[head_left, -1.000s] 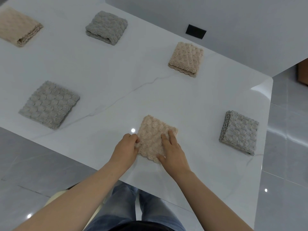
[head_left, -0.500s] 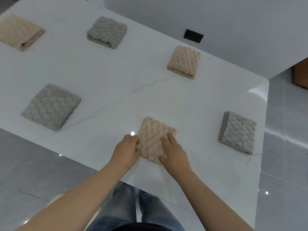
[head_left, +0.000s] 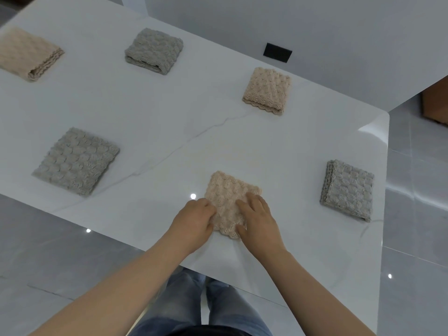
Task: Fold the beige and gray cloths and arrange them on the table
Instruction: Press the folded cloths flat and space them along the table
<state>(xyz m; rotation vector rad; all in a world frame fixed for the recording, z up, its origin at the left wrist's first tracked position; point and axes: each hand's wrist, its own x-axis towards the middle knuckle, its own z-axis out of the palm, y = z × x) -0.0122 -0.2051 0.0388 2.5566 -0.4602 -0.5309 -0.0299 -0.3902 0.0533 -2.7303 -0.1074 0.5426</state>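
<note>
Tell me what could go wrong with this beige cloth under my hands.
The beige cloth lies close to the near edge of the table, so a tug from the left hand might drag it off. Its layered near edge shows beside the right hand; the fold may spring open once the hands lift.

We press our right hand [head_left: 258, 223] flat on a folded beige cloth [head_left: 226, 198], our left hand [head_left: 194, 223] curling round its edge.

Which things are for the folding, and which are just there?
Job: near beige cloth; far-left beige cloth; far-right beige cloth; far gray cloth; left gray cloth; right gray cloth; table.
Just there: black wall plate; tiled floor.
</note>
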